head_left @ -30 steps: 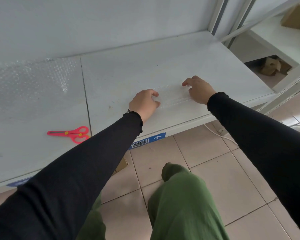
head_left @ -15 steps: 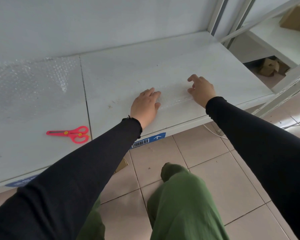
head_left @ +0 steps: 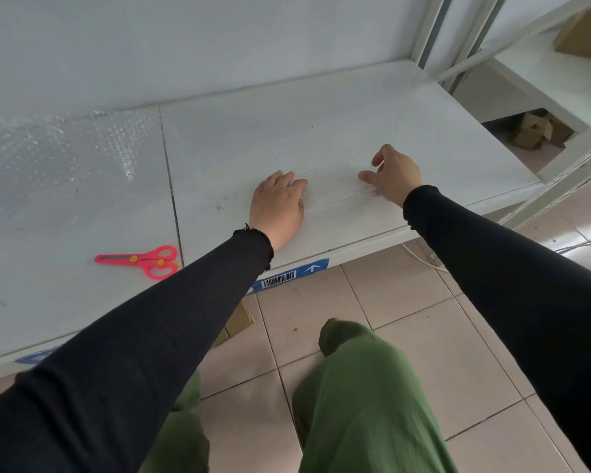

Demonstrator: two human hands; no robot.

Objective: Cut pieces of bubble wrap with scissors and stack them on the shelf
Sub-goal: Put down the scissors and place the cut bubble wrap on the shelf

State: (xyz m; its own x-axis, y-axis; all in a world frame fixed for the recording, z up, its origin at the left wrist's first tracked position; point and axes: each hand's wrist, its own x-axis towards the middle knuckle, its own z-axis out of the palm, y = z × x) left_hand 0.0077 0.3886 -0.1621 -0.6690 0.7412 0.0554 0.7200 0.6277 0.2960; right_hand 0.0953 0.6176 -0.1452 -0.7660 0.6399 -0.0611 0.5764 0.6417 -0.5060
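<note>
A small clear piece of bubble wrap (head_left: 335,192) lies flat on the white shelf (head_left: 321,131), between my two hands. My left hand (head_left: 277,206) rests palm down on its left end, fingers spread forward. At its right end my right hand (head_left: 394,175) hovers with fingers apart and curled, fingertips near the wrap. A large sheet of bubble wrap (head_left: 55,165) covers the shelf's left panel. Pink scissors (head_left: 144,259) with yellow rivets lie closed near the front edge, left of my left arm, untouched.
A barcode label (head_left: 280,278) is stuck on the shelf's front edge. White uprights (head_left: 434,32) frame the shelf on the right; beyond them another shelf holds a cardboard box (head_left: 587,32), with crumpled cardboard (head_left: 533,131) below. A white cable (head_left: 423,259) lies on the tiled floor.
My left hand has gone from a fist to flat on the wrap. My right hand has uncurled and lifted its fingers off the piece.
</note>
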